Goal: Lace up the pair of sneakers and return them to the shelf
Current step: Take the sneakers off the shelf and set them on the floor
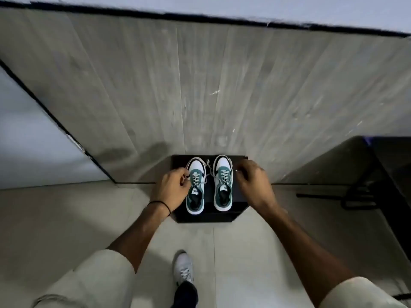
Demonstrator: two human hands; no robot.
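Head view: looks steeply down at a pale tiled floor (55, 218) where it meets a grey wood-grain wall (155, 85); the picture is slightly blurred.
Shelf: a low black shelf (206, 216) stands on the floor against the wall, at the middle of the picture.
Sneakers: a pair sits side by side on top of the shelf, toes toward the wall, heels toward the person.
Left sneaker (195, 187): white toe, teal sides, white laces crossed over the tongue, a small label on the tongue.
Right sneaker (223, 185): same colours, laces crossed, loose lace ends trailing into the gap between the two shoes.
Left hand (172, 190): curled at the left side of the left sneaker, fingertips pinched at its laces near the upper eyelets; a thin black band circles the wrist.
Right hand (252, 182): curled at the right side of the right sneaker, fingers closed at the shoe's edge; whether it has a lace or the upper in its grip I cannot tell.
Person: bare forearms, light sleeves at the near edge, one white shoe (183, 267) on the floor below the shelf.
Far right: a dark piece of furniture (355, 170) with a black metal frame.
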